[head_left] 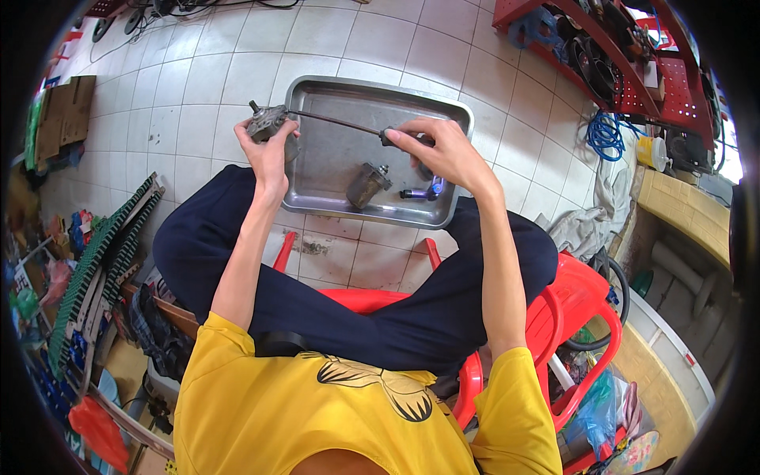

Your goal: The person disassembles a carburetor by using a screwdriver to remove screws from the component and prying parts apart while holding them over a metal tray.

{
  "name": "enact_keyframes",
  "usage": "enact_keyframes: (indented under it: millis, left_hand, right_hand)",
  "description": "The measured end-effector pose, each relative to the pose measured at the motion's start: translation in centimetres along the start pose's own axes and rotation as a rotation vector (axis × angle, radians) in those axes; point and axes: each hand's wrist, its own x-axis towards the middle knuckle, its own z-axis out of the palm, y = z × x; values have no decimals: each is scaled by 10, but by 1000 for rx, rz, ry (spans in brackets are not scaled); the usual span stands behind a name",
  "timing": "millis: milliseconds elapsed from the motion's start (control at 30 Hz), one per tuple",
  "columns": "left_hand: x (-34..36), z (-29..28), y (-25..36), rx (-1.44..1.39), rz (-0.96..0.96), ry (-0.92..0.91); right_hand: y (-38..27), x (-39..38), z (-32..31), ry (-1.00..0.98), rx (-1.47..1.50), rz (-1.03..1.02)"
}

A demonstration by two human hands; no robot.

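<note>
My left hand point(271, 150) grips a small grey motor part point(265, 123) at the left rim of a steel tray point(380, 99) on the tiled floor. My right hand point(443, 150) holds the dark handle of a long screwdriver point(340, 123), whose thin shaft runs left across the tray to the motor part. Inside the tray lie a dark cylindrical motor body point(366, 184) and a small blue and purple tool point(423, 190), both just below my right hand.
I sit on a red plastic chair point(570, 309) with my knees on either side of the tray. A red shelf rack point(633, 63) with parts stands at the far right, with a blue coiled hose point(606, 134) beside it. Green slatted pieces point(99, 261) and clutter lie at the left.
</note>
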Motion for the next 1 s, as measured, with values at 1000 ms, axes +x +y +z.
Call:
enact_keyframes:
  millis: [1000]
  left_hand:
    - [-10, 8, -10, 288, 249, -55]
  right_hand:
    - [-13, 2, 6, 330, -176, -180]
